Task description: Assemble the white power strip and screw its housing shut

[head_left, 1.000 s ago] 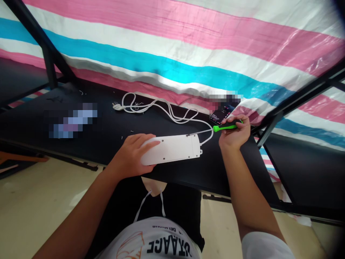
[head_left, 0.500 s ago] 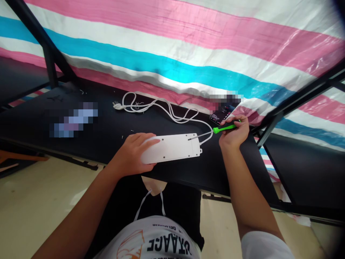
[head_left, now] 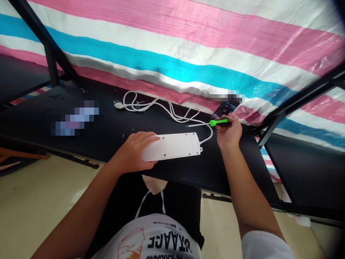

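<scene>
My left hand (head_left: pixel 133 153) rests over the left end of a white power strip (head_left: pixel 172 146), which lies back-up on the black table with small screws showing. My right hand (head_left: pixel 229 133) grips a green-handled screwdriver (head_left: pixel 219 122) just above the strip's far edge. Its thin steel shaft points left, and the tip hangs clear of the strip. A white power cord (head_left: pixel 172 114) loops from the strip's right end to a plug (head_left: pixel 118 105). Behind my right hand lies a smartphone (head_left: pixel 222 110), partly hidden by my fingers.
The black table (head_left: pixel 88 147) carries a few small white scraps and a pixelated, blurred patch (head_left: pixel 74 120). Behind it hangs a pink, white and blue striped tarp (head_left: pixel 172 54). Black metal frame bars (head_left: pixel 299 95) stand at both sides, and a beige floor lies below.
The screwdriver tip has lifted off the strip's back and moved up and left, with my right hand drawn slightly left. My left hand and the strip stay nearly still.
</scene>
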Motion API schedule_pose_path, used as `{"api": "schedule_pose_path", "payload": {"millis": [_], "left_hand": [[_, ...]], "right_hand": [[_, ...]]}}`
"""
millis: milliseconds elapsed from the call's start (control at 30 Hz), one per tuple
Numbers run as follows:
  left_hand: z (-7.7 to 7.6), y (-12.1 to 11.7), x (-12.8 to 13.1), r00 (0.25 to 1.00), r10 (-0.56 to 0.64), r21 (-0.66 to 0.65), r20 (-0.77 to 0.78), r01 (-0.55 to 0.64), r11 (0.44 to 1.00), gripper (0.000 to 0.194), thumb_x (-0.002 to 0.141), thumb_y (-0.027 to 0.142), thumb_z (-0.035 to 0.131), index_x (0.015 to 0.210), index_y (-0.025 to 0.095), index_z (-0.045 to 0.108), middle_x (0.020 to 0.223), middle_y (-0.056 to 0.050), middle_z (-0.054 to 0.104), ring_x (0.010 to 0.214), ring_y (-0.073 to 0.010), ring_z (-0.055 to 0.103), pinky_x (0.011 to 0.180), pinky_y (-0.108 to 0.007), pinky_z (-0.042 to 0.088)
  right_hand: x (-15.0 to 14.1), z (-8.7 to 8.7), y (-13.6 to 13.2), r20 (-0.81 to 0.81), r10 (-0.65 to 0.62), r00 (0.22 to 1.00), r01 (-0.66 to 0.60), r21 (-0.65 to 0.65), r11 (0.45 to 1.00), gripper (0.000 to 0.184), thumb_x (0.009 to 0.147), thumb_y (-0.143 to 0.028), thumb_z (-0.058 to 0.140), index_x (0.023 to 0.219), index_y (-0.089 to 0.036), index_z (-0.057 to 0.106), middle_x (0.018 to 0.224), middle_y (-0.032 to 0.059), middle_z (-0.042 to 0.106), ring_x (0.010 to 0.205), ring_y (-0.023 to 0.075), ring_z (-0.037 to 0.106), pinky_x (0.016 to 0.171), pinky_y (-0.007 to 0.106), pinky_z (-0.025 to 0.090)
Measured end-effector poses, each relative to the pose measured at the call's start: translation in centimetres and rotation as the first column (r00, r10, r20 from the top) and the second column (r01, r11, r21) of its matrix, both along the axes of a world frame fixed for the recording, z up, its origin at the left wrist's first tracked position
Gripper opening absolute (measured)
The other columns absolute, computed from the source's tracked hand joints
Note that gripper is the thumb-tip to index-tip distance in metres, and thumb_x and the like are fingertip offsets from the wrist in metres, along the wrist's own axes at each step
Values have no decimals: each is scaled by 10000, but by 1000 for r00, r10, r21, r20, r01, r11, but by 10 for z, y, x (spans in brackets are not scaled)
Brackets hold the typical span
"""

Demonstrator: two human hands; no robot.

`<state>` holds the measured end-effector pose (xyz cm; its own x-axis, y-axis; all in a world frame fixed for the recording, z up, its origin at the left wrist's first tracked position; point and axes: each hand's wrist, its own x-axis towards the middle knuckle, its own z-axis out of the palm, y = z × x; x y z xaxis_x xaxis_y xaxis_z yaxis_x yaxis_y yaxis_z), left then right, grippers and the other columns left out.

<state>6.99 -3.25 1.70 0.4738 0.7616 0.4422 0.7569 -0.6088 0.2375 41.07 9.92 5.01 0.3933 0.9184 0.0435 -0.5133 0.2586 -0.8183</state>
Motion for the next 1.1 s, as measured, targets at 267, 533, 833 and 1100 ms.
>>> {"api": "schedule_pose_path", "payload": {"millis": [267, 533, 833, 1100], "left_hand": [[-8, 1, -1, 1000, 12, -99, 29, -9, 995, 669, 791, 381, 764, 1400, 195, 556, 1472, -159, 585, 1338, -353, 574, 1145, -500, 416], [-17, -10, -4, 989, 66, -152, 133, -46, 987, 690, 852, 464, 793, 1441, 198, 553, 1547, -165, 532, 1419, -347, 512, 1200, -504, 395], [-25, -12, -8, 958, 60, -166, 279, -13, 986, 784, 787, 487, 884, 1437, 181, 569, 1516, -185, 548, 1391, -362, 531, 1184, -518, 445], [-22, -15, -7, 953, 58, -149, 296, -14, 989, 780, 771, 470, 906, 1419, 188, 576, 1492, -179, 567, 1367, -343, 555, 1206, -506, 427]], "right_hand": [[-5, -7, 2, 31, 62, 998, -60, -54, 997, 74, 928, -215, 690, 896, -169, 641, 876, 34, 743, 790, 142, 741, 522, 158, 573], [-25, -16, -5, 147, 287, 946, -287, -25, 958, 206, 896, -322, 801, 951, -145, 711, 1023, 98, 786, 900, 172, 774, 654, 194, 655], [-116, 6, -5, 372, 529, 763, -585, 48, 810, 354, 842, -458, 871, 1005, -217, 670, 1091, 55, 779, 1023, 206, 764, 828, 314, 697], [-183, 14, 8, 619, 544, 566, -711, 33, 702, 371, 864, -539, 803, 1017, -231, 667, 1066, 35, 742, 1018, 202, 732, 822, 335, 701]]}}
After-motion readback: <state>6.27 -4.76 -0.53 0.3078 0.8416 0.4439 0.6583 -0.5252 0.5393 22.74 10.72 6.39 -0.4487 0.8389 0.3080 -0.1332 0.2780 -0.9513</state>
